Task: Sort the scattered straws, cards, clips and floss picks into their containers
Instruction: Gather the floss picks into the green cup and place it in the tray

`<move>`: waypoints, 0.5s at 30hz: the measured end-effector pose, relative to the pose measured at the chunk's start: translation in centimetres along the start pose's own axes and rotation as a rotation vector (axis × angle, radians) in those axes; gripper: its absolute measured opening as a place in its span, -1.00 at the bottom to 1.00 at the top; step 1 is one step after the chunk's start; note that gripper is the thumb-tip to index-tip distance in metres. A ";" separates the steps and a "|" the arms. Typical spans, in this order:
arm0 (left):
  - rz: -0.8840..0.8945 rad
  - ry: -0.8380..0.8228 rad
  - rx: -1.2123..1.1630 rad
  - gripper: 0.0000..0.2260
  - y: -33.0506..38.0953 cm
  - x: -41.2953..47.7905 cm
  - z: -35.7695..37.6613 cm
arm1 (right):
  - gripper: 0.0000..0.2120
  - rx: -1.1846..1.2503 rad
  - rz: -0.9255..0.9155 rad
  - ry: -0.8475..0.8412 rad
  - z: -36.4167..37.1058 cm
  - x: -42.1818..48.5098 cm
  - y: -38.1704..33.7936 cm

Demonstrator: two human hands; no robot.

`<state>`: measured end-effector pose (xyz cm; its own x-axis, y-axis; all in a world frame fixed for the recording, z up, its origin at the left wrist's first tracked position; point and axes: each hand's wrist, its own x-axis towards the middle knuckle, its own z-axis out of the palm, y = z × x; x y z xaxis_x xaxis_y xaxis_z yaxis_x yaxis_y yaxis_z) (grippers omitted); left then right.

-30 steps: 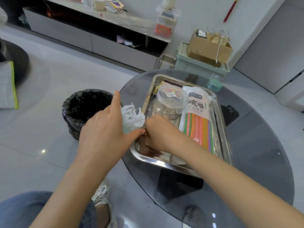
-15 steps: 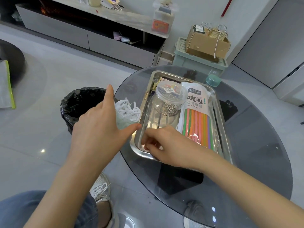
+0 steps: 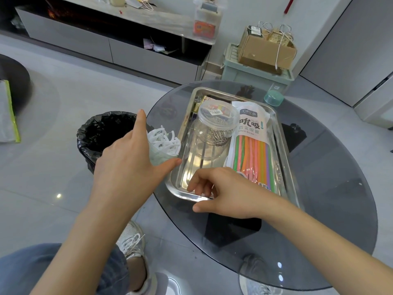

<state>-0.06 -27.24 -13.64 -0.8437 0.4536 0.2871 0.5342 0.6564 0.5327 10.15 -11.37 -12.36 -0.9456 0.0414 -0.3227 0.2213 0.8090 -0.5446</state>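
Left hand [image 3: 127, 167] grips floss-pick cup [image 3: 164, 145] — right hand [image 3: 225, 192] over tray [image 3: 180, 195].

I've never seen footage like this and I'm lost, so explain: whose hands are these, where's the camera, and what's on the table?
No machine here: a person's two bare hands, filmed by one camera worn on the head, looking down. On the round glass table sits a metal tray holding a clear jar of paper clips and a packet of coloured straws. The left hand grips a clear cup of white floss picks left of the tray. The right hand hovers over the tray's near edge, relaxed, nothing visible in it.
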 end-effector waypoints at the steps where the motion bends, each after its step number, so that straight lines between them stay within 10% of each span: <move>1: 0.002 0.000 0.005 -0.04 0.0 0.0 0.0 | -0.77 0.052 0.012 0.004 -0.2 0.0 0.1; 15: 0.010 0.002 0.011 -0.15 0.4 -0.2 -0.3 | -0.91 0.524 -0.329 0.685 -4.7 1.7 -4.1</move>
<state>0.26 -27.27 -13.23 -0.8384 0.4587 0.2943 0.5431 0.6585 0.5209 6.49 -11.92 -7.05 -0.8777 0.3290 0.3484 -0.1623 0.4800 -0.8621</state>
